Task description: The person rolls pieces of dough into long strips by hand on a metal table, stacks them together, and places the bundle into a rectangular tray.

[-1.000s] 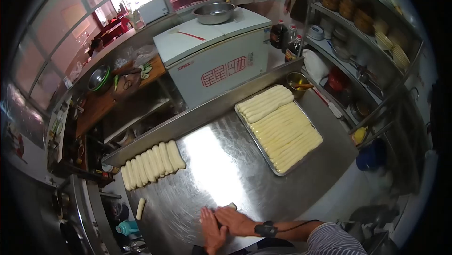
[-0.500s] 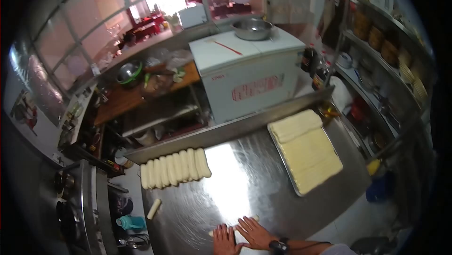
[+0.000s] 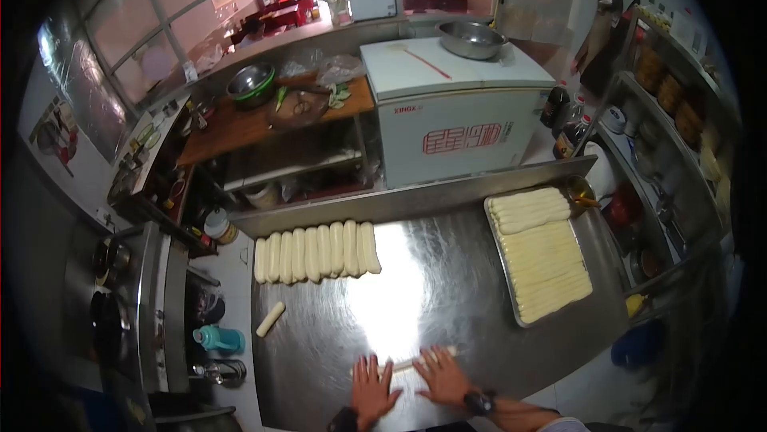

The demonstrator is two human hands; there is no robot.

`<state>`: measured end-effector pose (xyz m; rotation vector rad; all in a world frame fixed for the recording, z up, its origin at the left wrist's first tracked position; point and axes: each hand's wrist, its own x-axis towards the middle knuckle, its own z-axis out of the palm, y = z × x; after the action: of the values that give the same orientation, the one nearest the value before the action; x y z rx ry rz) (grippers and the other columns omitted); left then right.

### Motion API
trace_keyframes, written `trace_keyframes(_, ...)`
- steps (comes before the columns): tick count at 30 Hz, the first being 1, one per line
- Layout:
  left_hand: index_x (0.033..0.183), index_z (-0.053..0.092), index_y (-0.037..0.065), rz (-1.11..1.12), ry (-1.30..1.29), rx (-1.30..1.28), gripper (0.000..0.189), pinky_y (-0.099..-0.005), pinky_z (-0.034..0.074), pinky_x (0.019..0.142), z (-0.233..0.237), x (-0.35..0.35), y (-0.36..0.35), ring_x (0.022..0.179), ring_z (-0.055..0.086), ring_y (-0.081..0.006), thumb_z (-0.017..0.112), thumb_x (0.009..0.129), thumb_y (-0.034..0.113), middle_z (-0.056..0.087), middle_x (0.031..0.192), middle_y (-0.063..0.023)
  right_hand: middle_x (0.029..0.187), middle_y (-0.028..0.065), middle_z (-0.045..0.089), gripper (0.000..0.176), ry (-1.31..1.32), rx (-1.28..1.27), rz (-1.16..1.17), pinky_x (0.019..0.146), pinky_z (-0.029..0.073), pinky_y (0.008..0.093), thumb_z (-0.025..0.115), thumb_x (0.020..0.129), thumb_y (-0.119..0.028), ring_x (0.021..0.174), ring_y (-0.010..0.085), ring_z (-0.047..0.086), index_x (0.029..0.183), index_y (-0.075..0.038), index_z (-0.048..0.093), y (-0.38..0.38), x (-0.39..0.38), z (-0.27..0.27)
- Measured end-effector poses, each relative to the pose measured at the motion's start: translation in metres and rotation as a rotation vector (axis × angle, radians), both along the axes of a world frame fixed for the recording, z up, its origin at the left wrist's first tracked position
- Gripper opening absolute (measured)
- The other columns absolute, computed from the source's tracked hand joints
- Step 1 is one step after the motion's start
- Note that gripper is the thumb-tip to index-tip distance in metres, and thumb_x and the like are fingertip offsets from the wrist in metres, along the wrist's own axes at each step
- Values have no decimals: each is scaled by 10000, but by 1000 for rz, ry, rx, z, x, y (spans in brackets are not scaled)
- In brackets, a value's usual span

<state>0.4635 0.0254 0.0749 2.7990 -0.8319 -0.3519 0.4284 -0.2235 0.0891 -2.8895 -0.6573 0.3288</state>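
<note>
A thin roll of dough (image 3: 407,366) lies crosswise on the steel table (image 3: 447,296) near its front edge. My left hand (image 3: 372,394) rests flat on the roll's left part, fingers spread. Over its right part lies my right hand (image 3: 442,380), also flat with fingers apart and a dark watch at the wrist. Between the hands a stretch of the dough shows; the rest is partly under the fingers. A short dough piece (image 3: 271,319) lies by itself to the left. Behind it is a row of several thick dough rolls (image 3: 318,253).
At the right, a metal tray (image 3: 511,292) holds several dough strips, some stacked at its far end. A bowl of yellow liquid (image 3: 581,188) sits behind it. A raised ledge (image 3: 431,192) borders the table's back, before a white chest freezer (image 3: 463,128). Shelving (image 3: 639,152) stands right.
My hands have moved apart along the dough, and their fingers are more spread; more dough shows between them. The camera view has shifted, so the table contents appear higher and further right.
</note>
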Motion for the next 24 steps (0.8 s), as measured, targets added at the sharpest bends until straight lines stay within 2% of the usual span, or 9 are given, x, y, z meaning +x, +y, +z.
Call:
trace_keyframes(1,1575,468,88,34,-3,50,820,-679,140,1249,12,31,-11,1522,216,-593,635,937,576,275,1634,-386,1625,273,380,853,-37,67,-59,1245,264,598,630,944,-632,1515,481,330,1564,-72,465,-1,24,-9)
trace_keyframes(3,1577,450,44,142,-173,51,799,-661,99,1257,6,100,-23,1512,207,-617,605,970,540,277,1615,-424,1625,276,384,844,-96,-53,-144,1274,201,579,586,969,-640,1537,449,305,1570,-61,465,-1,90,0)
trace_keyframes(5,1568,413,-35,191,-184,7,760,-624,114,1270,19,148,-29,1568,201,-493,546,1018,473,286,1644,-369,1644,262,367,789,-171,-42,-266,1284,179,560,479,1038,-604,1559,404,285,1584,-35,438,-5,134,6)
trace_keyframes(8,1550,449,-10,-21,-127,-5,720,-619,179,1261,12,107,-7,1549,298,-431,563,1013,455,348,1640,-309,1636,259,380,799,-57,14,-134,1277,201,565,531,1021,-594,1551,415,296,1573,-23,441,-8,95,15)
trace_keyframes(10,1566,468,68,-82,-12,112,809,-633,214,1247,10,38,11,1529,311,-475,649,947,556,395,1600,-318,1621,268,394,829,35,-30,-80,1270,225,565,599,979,-603,1543,420,310,1554,-20,465,-6,35,21)
trace_keyframes(12,1605,425,90,-69,41,41,910,-669,171,1246,15,-12,21,1513,260,-578,621,928,665,332,1583,-419,1610,275,403,864,89,30,-53,1266,238,563,644,941,-616,1538,423,318,1546,-22,478,-4,-8,23)
trace_keyframes(16,1618,391,69,98,-75,116,887,-670,125,1251,8,73,5,1524,209,-595,557,973,655,292,1598,-436,1601,299,400,854,-44,18,-141,1256,257,565,660,938,-590,1527,443,331,1536,-6,484,-10,65,5)
trace_keyframes(20,1587,380,-34,312,-111,-187,865,-643,89,1263,-6,156,-3,1535,192,-580,529,1008,592,271,1610,-434,1601,325,378,795,-159,85,-269,1241,286,560,693,951,-478,1502,474,351,1517,37,478,-16,142,-4)
trace_keyframes(24,1543,436,-55,294,-105,-370,787,-647,143,1254,26,119,17,1516,212,-594,632,993,473,323,1577,-432,1466,338,521,713,-162,414,-437,1173,396,501,742,931,-361,1376,485,491,1440,87,524,-11,210,-4)
